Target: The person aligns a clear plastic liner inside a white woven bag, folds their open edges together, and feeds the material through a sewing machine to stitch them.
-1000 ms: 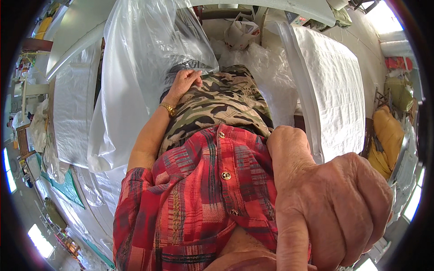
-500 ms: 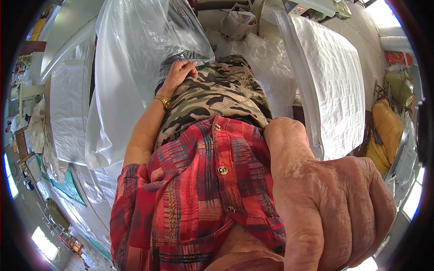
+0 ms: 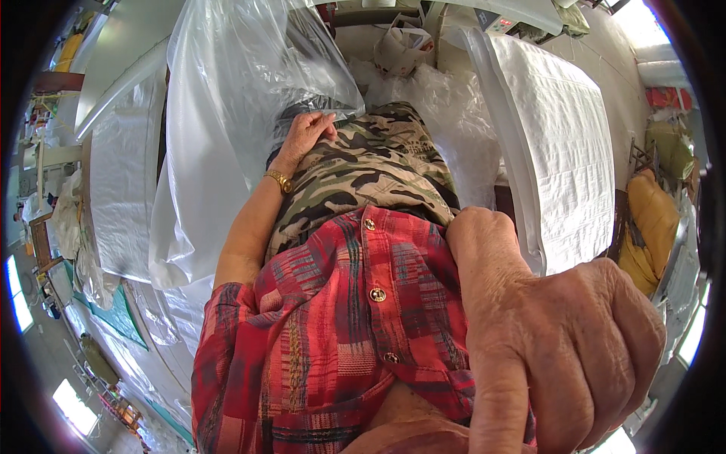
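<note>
My left hand [image 3: 308, 136] lies on my lap over camouflage-patterned cloth [image 3: 370, 163], its fingers loosely bent and apart from a grip on anything. The lower edge of a clear plastic sheet [image 3: 227, 113] hangs right beside its fingertips. A gold-coloured watch [image 3: 280, 180] is on that wrist. Raised very close to the camera, my right hand [image 3: 567, 348] fills the lower right. Its index finger points down past the lower edge, while the other fingers curl inward. The fingertips are hidden, and whatever they may hold does not show.
A thick folded stack of white woven sheeting [image 3: 563, 151] stands on the right. Crumpled clear plastic [image 3: 454, 113] and a whitish bag [image 3: 401, 49] lie ahead. White sheeting [image 3: 125, 181] hangs at left; a yellow-brown bundle [image 3: 650, 227] is at far right.
The whole view has shifted slightly, so things sit a little lower and further right. My right hand's fingers have shifted slightly near the camera. My left hand still rests on my lap.
</note>
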The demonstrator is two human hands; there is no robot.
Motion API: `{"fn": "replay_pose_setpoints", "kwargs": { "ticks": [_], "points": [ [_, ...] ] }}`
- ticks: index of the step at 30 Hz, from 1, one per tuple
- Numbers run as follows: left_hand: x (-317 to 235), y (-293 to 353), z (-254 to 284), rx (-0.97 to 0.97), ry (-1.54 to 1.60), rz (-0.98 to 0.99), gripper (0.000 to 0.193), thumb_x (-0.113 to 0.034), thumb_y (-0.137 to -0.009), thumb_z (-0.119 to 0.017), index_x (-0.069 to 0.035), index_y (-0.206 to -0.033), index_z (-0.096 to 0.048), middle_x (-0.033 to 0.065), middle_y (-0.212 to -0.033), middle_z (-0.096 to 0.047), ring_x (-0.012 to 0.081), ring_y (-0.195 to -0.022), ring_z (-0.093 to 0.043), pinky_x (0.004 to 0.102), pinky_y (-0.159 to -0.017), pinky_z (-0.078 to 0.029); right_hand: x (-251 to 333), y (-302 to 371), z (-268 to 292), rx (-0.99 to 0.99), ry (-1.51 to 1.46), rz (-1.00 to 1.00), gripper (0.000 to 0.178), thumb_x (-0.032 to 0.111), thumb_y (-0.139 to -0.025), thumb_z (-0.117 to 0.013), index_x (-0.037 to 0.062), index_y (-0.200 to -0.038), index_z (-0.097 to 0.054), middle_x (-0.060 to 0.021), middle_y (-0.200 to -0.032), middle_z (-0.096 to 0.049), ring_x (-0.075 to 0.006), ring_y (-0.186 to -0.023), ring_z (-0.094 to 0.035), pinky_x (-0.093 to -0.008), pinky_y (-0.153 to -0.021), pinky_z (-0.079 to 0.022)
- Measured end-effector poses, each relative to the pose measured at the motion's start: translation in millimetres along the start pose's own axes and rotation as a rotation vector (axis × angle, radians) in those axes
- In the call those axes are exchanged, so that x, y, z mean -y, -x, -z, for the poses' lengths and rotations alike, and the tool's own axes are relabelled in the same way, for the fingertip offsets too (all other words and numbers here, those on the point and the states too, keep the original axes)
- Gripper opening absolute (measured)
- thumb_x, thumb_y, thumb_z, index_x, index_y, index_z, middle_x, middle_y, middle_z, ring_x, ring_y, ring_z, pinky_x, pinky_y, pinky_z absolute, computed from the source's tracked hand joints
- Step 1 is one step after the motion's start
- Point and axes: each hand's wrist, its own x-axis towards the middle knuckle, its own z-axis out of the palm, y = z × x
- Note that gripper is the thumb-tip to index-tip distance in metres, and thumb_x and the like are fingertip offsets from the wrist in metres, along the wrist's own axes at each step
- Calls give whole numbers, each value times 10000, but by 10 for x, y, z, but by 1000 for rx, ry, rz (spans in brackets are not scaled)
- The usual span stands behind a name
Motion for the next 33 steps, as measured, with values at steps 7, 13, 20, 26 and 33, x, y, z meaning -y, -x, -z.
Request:
{"fn": "replay_pose_setpoints", "kwargs": {
  "ticks": [7,13,20,26,33],
  "points": [
    [-20,20,4,16,-22,2,439,-325,-995,-578,24,-728,-591,77,-720,-674,119,-686,-634,269,-711,-513,40,31,-16,-2,23,8,178,256,-922,-635,89,-926,-574,-49,-923,-568,-188,-813,-521,-536,-951,-451],
    [9,14,2,4,-32,0,426,-320,-994,-582,22,-741,-603,72,-717,-673,115,-682,-638,265,-704,-514,51,53,-38,-11,39,19,195,267,-921,-635,87,-948,-565,-52,-947,-559,-193,-838,-511,-536,-961,-439],
    [-5,-2,3,12,-31,15,436,-328,-994,-582,22,-735,-604,77,-718,-678,110,-680,-634,262,-705,-517,41,62,-61,-17,49,32,219,280,-919,-635,84,-973,-553,-54,-976,-548,-199,-867,-500,-536,-973,-425],
    [-16,11,6,24,-29,32,442,-345,-1003,-562,-4,-721,-569,70,-749,-678,119,-711,-624,277,-737,-509,12,58,-69,-30,63,34,241,291,-917,-636,82,-995,-544,-57,-1001,-539,-204,-891,-491,-536,-984,-413],
    [-34,12,-3,9,-22,21,435,-327,-997,-578,14,-726,-592,74,-726,-677,118,-689,-634,267,-714,-521,-74,69,-4,-56,105,15,268,304,-916,-636,80,-1020,-532,-59,-1030,-528,-210,-920,-480,-536,-996,-399]
  ]
}}
